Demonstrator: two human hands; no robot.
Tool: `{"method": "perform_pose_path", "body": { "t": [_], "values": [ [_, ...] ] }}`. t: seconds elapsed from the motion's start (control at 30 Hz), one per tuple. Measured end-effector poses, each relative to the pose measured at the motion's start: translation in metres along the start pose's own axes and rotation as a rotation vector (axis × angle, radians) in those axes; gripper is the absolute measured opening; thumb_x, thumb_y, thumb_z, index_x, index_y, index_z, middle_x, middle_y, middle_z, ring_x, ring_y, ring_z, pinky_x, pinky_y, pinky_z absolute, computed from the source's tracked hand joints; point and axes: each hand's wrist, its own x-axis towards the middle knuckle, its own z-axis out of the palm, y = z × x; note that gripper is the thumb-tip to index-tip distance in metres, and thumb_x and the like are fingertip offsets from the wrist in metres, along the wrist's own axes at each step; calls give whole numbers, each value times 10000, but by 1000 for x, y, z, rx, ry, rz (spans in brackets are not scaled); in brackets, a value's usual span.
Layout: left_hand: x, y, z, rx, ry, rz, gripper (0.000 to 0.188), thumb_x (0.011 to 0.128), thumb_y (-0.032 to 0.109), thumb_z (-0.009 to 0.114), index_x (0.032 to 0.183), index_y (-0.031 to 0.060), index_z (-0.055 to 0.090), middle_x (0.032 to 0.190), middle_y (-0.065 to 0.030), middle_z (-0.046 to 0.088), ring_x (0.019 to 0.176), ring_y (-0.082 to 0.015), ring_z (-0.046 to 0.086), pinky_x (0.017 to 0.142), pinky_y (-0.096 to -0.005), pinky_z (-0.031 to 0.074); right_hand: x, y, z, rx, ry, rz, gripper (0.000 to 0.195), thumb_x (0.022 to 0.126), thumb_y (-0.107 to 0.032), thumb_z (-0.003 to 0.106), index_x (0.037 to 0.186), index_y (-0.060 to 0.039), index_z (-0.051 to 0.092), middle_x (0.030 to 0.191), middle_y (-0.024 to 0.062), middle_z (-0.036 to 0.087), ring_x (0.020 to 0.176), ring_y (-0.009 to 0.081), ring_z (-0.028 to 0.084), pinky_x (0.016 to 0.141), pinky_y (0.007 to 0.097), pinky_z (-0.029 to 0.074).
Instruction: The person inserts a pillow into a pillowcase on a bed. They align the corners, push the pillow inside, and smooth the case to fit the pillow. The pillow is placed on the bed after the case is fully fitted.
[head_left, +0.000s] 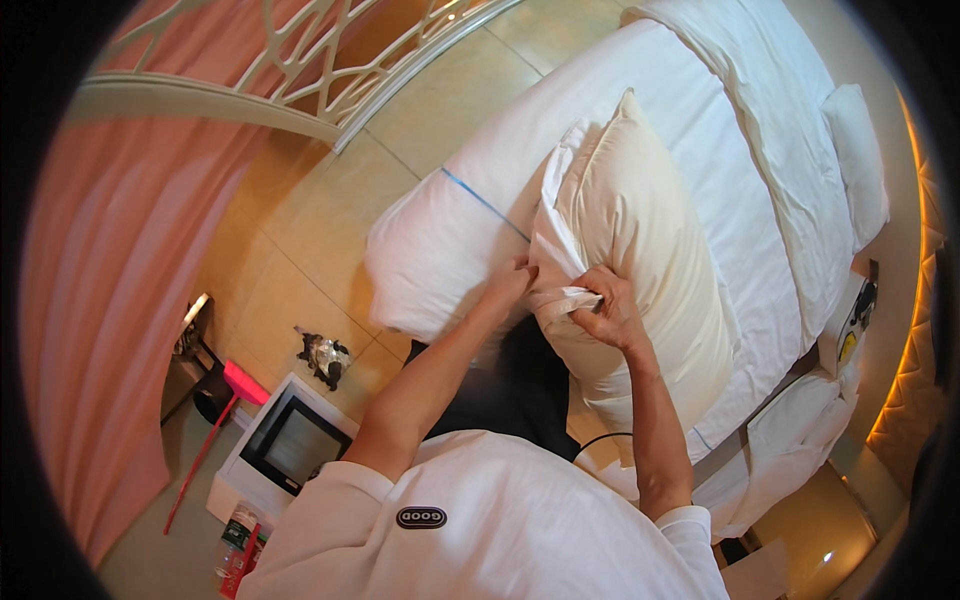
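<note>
A plump cream pillow (637, 210) rests near the edge of the bed (600, 90), in front of my body. White cloth, apparently a pillowcase (553, 184), is bunched along the pillow's left side. My right hand (611, 304) grips a folded edge of this cloth close to the pillow's lower end. Just to its left, my left hand (514, 279) pinches the same cloth, its fingertips partly hidden. Beside my left forearm lies another white pillow or padded bundle (435, 247), crossed by a blue stripe.
A white duvet (780, 135) and another pillow (856, 165) are at the far right. White linens (795, 427) hang below the nightstand (836, 330). At left are a pink broom (246, 382), a litter heap (326, 356) on the tiles, a pink curtain (127, 300) and a lattice screen (300, 75).
</note>
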Motion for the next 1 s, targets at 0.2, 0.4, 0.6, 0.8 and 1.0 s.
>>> {"method": "perform_pose_path", "body": {
  "t": [0.2,0.4,0.6,0.8,1.0],
  "values": [
    [-15,40,-10,-280,-197,-142,261,865,140,621,1061,-30,592,966,-98,635,905,-176,603,786,-297,494,8,7,-17,151,42,134,234,653,-47,664,881,6,660,801,48,623,749,133,584,665,270,458],
    [-25,90,27,-759,-474,-154,206,867,168,649,985,8,596,931,-74,638,848,-155,605,748,-290,497,20,-29,-79,369,178,236,167,662,-84,600,815,-20,620,722,-16,600,670,67,541,641,219,437],
    [-29,99,39,-821,-681,-309,231,873,158,648,1023,-5,585,966,-83,647,909,-162,620,845,-318,504,13,-55,-89,311,190,291,207,610,-110,591,797,-24,606,709,-8,591,660,77,542,625,220,438],
    [-64,94,9,-778,-609,-340,366,870,150,655,1157,-41,533,1118,-130,628,1039,-221,622,915,-363,492,-22,-34,-38,354,50,386,299,624,-48,599,920,-29,637,799,-15,607,787,83,562,737,233,447],
    [-63,111,2,-612,-579,-236,428,830,89,695,1197,-39,514,1100,-116,629,1019,-224,631,893,-367,515,-17,-26,-24,358,16,316,317,650,-70,592,962,-24,622,812,-14,588,768,82,531,694,226,422]
  ]
}}
